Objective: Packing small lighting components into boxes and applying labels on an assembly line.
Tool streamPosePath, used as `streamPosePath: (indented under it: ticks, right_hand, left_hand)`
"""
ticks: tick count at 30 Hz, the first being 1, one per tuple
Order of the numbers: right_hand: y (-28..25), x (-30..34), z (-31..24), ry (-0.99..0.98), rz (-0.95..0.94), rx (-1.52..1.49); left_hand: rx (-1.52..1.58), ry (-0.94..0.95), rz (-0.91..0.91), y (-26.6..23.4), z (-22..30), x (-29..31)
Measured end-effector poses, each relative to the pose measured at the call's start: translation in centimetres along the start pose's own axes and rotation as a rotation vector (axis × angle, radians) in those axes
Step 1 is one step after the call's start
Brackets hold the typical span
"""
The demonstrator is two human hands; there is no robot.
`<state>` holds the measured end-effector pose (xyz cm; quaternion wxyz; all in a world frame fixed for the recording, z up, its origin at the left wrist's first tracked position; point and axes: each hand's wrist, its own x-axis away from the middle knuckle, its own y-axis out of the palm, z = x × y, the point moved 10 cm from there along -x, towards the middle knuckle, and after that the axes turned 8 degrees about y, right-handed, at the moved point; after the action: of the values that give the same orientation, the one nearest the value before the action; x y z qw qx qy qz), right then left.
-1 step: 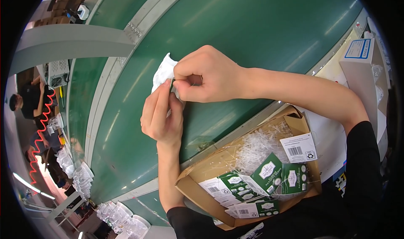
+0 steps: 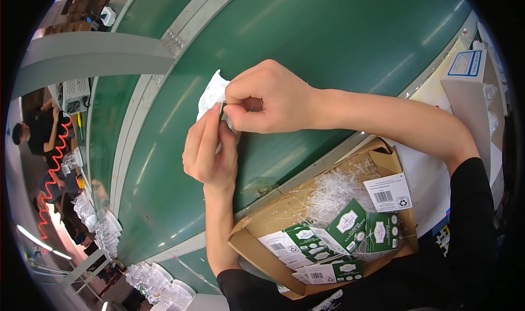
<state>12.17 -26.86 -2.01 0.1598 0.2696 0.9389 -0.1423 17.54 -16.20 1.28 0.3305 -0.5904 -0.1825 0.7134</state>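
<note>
Above the green worktop, my left hand [image 2: 208, 149] and my right hand [image 2: 276, 97] meet with fingertips almost touching. The left fingers pinch a thin card with a dark green face [image 2: 223, 112], seen nearly edge-on. My right thumb and forefinger are pressed together at that card's edge; whatever they grip is too small or hidden to name. Just beyond the fingers lies a crumpled white piece, perhaps cloth [image 2: 212, 94], partly covered by the hands. Near my body, an open cardboard box [image 2: 249, 237] holds several green-and-white printed cards [image 2: 348, 225] and a heap of thin clear plastic fasteners [image 2: 333, 193].
The green worktop [image 2: 328, 43] has a metal rail [image 2: 127, 122] along its far left side. A grey post [image 2: 93, 54] rises there. White bagged goods [image 2: 158, 283] lie at lower left. A white box [image 2: 465, 81] stands at right. Other people [image 2: 41, 128] work at far left.
</note>
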Motion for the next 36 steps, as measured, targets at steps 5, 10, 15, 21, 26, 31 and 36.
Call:
streamPosePath:
  ticks: [5, 10, 15, 21, 26, 31, 36]
  right_hand:
    - [-0.2, -0.1, -0.2, -0.007, 0.031, -0.026]
    - [-0.7, -0.3, 0.0, 0.021, 0.03, -0.035]
    - [-0.2, -0.1, 0.0, 0.007, -0.011, -0.034]
    - [-0.7, 0.4, -1.0, -0.068, 0.012, 0.054]
    - [1.0, -0.1, -0.1, 0.044, -0.043, 0.012]
    - [1.1, 0.5, -0.5, -0.071, -0.043, -0.033]
    - [1.0, 0.5, -1.9, -0.003, -0.059, -0.144]
  left_hand:
    - [-0.036, 0.039, 0.025, -0.1, -0.1, 0.1]
    - [0.065, 0.092, 0.034, -0.1, 0.3, 0.0]
    - [0.364, -0.237, 0.135, -0.2, -2.5, 1.6]
    - [0.24, -0.227, 0.072, 0.5, -2.1, 1.5]
    - [0.31, -0.296, 0.054, -0.2, -4.0, 3.4]
    - [0.361, -0.109, -0.057, 1.6, -3.1, 3.2]
    - [0.444, -0.221, 0.039, 0.2, -3.3, 3.5]
